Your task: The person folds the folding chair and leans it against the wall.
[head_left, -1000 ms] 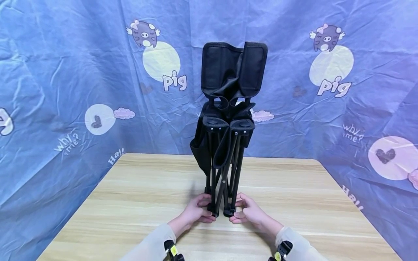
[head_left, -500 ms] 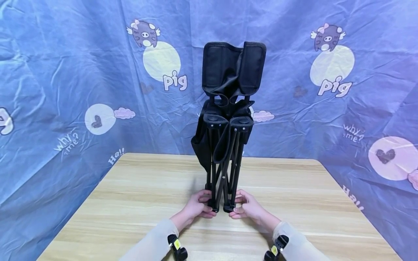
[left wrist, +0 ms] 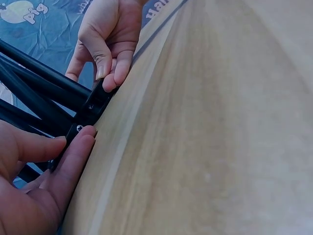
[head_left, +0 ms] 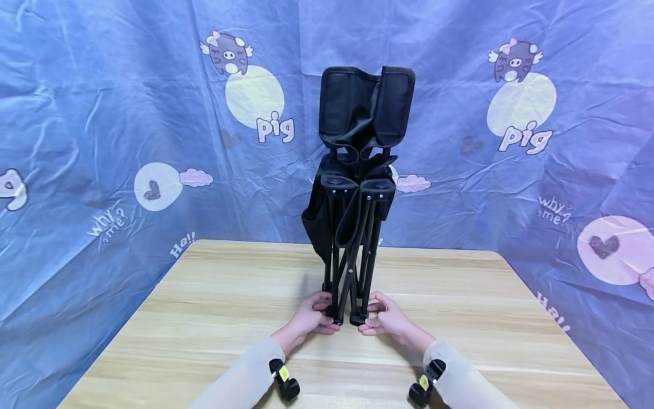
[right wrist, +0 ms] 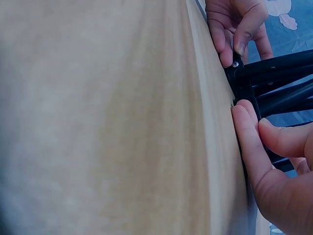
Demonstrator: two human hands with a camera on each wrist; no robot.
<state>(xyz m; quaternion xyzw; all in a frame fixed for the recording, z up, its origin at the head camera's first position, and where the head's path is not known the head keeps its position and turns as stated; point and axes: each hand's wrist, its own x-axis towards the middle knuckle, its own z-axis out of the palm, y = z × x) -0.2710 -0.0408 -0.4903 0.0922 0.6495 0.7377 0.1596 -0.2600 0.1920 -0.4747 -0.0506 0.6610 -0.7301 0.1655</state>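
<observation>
A black folding chair [head_left: 341,108] stands upright and folded on the wooden table, its fabric back at the top and its metal legs [head_left: 346,284] crossing below. At the base, my left hand [head_left: 305,319] pinches the near left foot, thumb above and fingers beneath, as the left wrist view shows with the chair foot [left wrist: 88,110]. My right hand [head_left: 390,322] holds the near right foot the same way; in the right wrist view its thumb [right wrist: 281,137] presses on the black foot piece [right wrist: 244,92]. The far feet are partly hidden behind the legs.
The pale wooden table [head_left: 230,284] spreads on both sides of the chair. A blue printed cloth [head_left: 179,102] hangs close behind the table and along its sides. Each sleeve bears a black wrist camera, one on the left [head_left: 288,388] and one on the right [head_left: 420,393].
The chair has shifted a little away from me, toward the back of the table. Both hands have moved forward with it, keeping their hold on the feet.
</observation>
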